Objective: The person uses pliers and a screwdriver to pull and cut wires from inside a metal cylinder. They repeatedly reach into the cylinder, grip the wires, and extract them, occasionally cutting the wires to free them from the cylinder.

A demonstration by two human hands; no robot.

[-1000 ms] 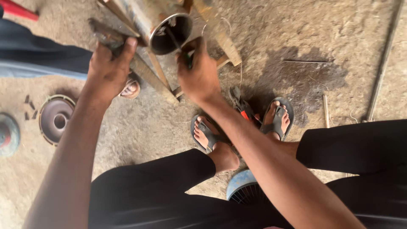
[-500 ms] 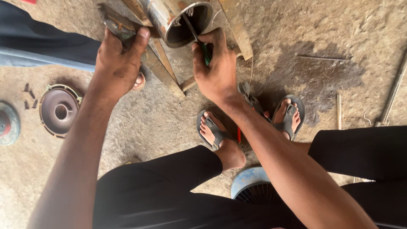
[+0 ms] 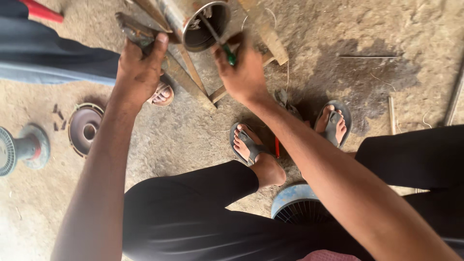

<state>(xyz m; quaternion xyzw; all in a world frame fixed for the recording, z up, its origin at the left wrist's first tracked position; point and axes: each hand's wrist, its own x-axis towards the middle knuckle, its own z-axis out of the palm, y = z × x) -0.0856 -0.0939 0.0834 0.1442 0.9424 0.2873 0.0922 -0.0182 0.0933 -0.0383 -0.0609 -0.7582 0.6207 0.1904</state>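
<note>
A metal cylinder housing (image 3: 205,24) lies on wooden battens at the top, its open end facing me. My right hand (image 3: 244,72) grips a green-handled screwdriver (image 3: 223,44) whose shaft reaches into the cylinder's mouth. My left hand (image 3: 140,72) is closed on a rusty flat metal piece (image 3: 135,30) just left of the cylinder. My feet in sandals (image 3: 249,145) rest on the dirt floor below.
Another person's dark trouser leg (image 3: 53,58) and sandalled foot (image 3: 162,94) are at upper left. A round metal cover (image 3: 84,128) and a finned rotor part (image 3: 21,150) lie at left. A blue fan cover (image 3: 299,205) sits beneath my legs. Thin rods (image 3: 369,56) lie at right.
Both hands have shifted slightly up and left toward the cylinder. The screwdriver tip now reaches further into its open end; the left hand keeps its grip on the metal piece.
</note>
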